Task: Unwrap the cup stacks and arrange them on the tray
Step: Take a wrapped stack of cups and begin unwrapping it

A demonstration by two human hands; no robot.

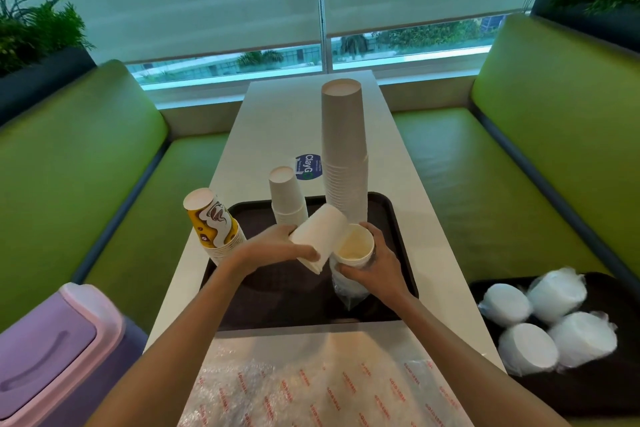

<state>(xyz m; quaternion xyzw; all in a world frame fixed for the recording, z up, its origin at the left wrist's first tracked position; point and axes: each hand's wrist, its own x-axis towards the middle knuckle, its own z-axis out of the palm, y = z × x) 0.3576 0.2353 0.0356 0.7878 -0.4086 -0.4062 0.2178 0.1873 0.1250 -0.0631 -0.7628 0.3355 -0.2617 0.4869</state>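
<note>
Slanting cup stack, wrapped stack seemingly upright, mouth-up

Purple bin cut by left and bottom edges, bubble wrap at the near edge of the table running out below, second tray clipped at right, small print on blue sticker unreadable, left hand with fingertips behind white cup

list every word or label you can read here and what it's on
"ClayG": blue round sticker on the white table; its smaller print is too small to read.
Red repeated print on the clear plastic sheet: too blurred to read.
No words visible on the yellow patterned cups.
</note>
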